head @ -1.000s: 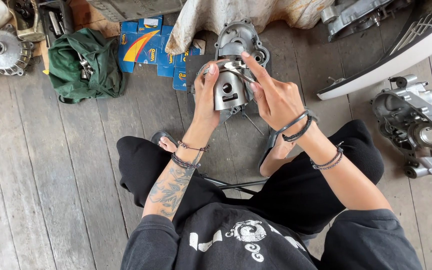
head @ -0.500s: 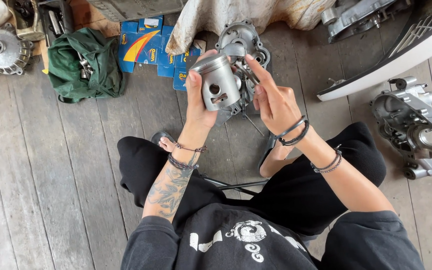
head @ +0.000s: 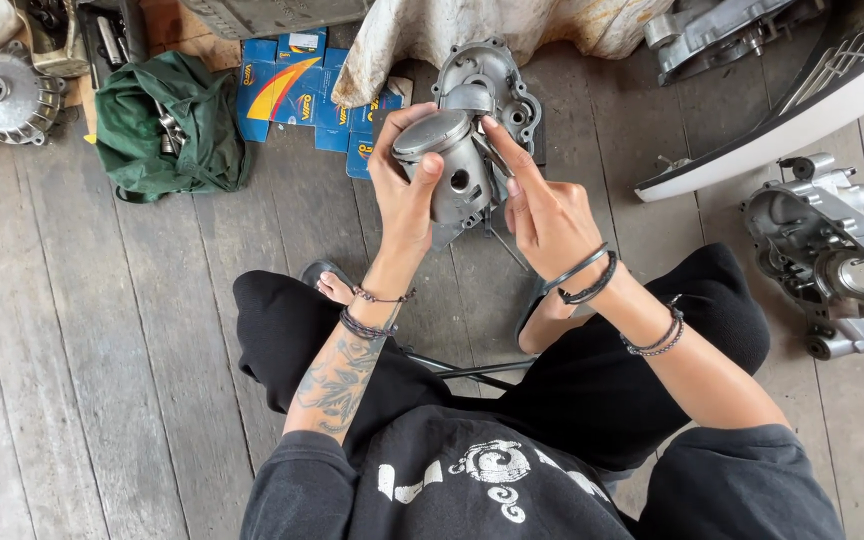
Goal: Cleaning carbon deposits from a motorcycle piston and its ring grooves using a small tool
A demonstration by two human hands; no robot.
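A grey cylindrical metal piston [head: 449,165] is held up above the wooden plank floor [head: 102,350], clamped in the left hand [head: 404,195], thumb against its side. The right hand [head: 544,210] is held beside it, fingers extended, fingertips touching its upper edge.

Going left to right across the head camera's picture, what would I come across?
Round metal housing → green cloth bag → blue boxes → left hand → grey piston → right hand → grey engine casing.
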